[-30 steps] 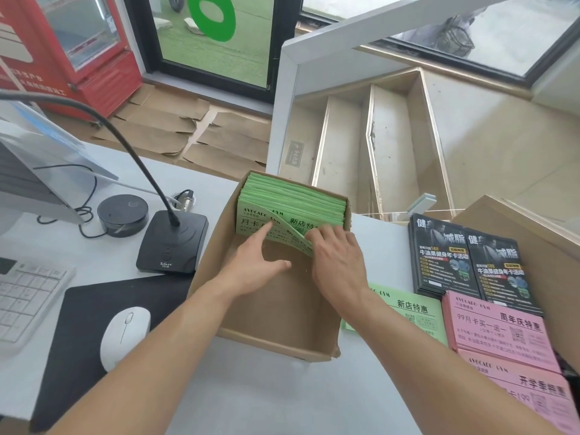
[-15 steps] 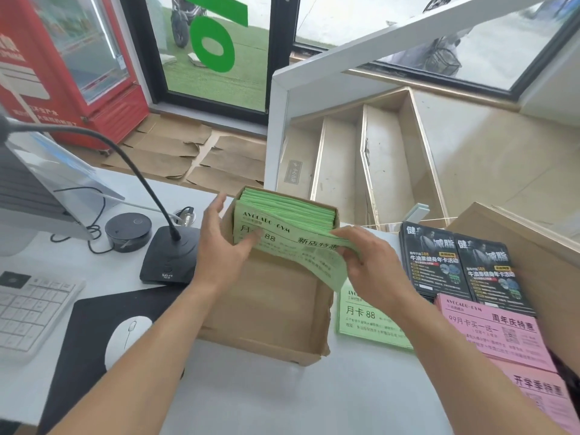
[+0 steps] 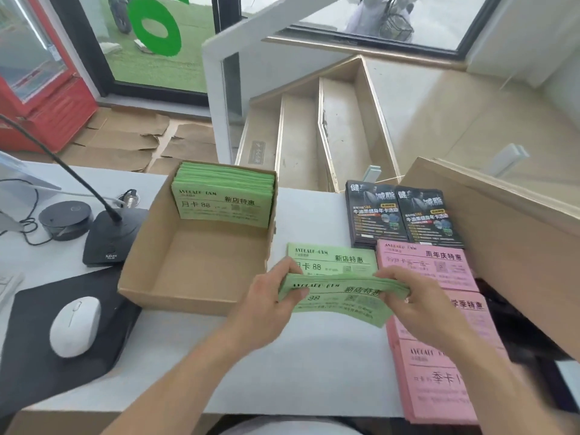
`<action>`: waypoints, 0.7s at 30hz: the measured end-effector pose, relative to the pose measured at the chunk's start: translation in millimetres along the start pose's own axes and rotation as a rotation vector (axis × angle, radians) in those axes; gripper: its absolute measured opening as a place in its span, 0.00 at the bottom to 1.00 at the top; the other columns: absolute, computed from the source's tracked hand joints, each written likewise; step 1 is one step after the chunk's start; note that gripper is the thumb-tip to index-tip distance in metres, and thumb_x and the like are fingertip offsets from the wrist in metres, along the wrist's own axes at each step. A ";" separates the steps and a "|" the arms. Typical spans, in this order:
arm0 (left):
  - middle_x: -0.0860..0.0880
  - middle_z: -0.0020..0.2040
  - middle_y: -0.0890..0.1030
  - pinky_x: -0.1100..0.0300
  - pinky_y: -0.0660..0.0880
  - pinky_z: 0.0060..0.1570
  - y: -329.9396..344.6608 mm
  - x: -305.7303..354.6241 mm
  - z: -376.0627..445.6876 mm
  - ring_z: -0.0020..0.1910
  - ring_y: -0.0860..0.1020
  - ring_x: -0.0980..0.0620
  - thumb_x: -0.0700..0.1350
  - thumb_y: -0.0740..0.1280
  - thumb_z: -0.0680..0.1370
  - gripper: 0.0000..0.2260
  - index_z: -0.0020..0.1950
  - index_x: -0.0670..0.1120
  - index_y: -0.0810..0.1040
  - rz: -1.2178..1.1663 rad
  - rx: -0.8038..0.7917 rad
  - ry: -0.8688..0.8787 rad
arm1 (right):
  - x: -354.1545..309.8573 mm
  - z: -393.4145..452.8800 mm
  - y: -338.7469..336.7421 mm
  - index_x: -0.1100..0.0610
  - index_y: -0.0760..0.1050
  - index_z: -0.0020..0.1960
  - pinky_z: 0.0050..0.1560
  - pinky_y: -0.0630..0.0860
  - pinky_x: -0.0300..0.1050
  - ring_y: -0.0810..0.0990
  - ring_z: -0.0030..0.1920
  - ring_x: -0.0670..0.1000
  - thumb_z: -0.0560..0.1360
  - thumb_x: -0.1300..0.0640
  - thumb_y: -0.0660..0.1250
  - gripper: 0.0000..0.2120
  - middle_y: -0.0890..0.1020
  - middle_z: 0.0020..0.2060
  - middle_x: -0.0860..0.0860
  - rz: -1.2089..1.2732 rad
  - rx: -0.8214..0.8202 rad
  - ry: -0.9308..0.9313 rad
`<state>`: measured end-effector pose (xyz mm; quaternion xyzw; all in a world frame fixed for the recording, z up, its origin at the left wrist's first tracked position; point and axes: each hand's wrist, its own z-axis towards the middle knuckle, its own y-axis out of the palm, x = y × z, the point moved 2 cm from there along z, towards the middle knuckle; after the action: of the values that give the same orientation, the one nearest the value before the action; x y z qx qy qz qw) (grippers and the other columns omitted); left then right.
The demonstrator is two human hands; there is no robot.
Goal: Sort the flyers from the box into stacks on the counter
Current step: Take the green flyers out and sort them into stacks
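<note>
Here the smooth white tabletop [image 3: 307,221] carries an open, shallow cardboard box [image 3: 188,277], plain brown and matte, its near half bare. A thick pack of green paper flyers [image 3: 219,199] stands on edge against the box's far wall, leaning back, only the front sheet readable. To the right lie glossy black leaflets [image 3: 405,215] in two side-by-side piles, and pink flyers [image 3: 439,387] in piles whose near edge runs out of view; a large brown cardboard flap [image 3: 502,221] covers their right side. A flat green stack [image 3: 332,259] lies between the box and the pink piles. Just above its near edge, a bundle of green flyers [image 3: 342,301] is held level, slightly bowed. The left hand [image 3: 266,309] grips the bundle's left end, thumb on top; the right hand [image 3: 417,306] pinches its right end, fingers curled over and hiding that corner. Small print on the sheets is blurred.
</note>
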<state>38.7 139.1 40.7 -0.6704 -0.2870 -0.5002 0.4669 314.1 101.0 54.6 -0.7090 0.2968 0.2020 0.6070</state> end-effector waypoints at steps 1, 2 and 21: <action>0.65 0.48 0.83 0.66 0.73 0.41 11.5 -4.2 -4.5 0.44 0.78 0.57 0.43 0.67 0.82 0.10 0.50 0.56 0.69 0.026 0.001 0.010 | 11.0 -5.7 3.9 0.43 0.79 0.57 0.45 0.68 0.25 0.76 0.52 0.33 0.78 0.63 0.68 0.16 0.82 0.52 0.36 0.011 0.024 0.006; 0.64 0.52 0.83 0.63 0.75 0.44 21.7 -8.7 -8.5 0.48 0.79 0.57 0.44 0.66 0.82 0.09 0.51 0.56 0.68 0.039 0.003 0.020 | 20.8 -10.1 7.1 0.44 0.80 0.58 0.46 0.68 0.26 0.77 0.54 0.36 0.78 0.64 0.68 0.16 0.83 0.52 0.37 0.018 0.049 0.008; 0.66 0.55 0.80 0.74 0.71 0.54 59.6 -46.1 -24.0 0.59 0.77 0.65 0.37 0.69 0.80 0.12 0.58 0.53 0.81 0.091 0.165 -0.012 | 59.9 -31.8 40.8 0.41 0.75 0.65 0.54 0.78 0.47 0.78 0.57 0.42 0.82 0.59 0.64 0.17 0.79 0.59 0.36 0.064 0.011 -0.040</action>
<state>64.4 97.2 -21.2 -0.6449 -0.2994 -0.4492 0.5410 329.0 55.8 -8.6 -0.6916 0.3084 0.2339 0.6098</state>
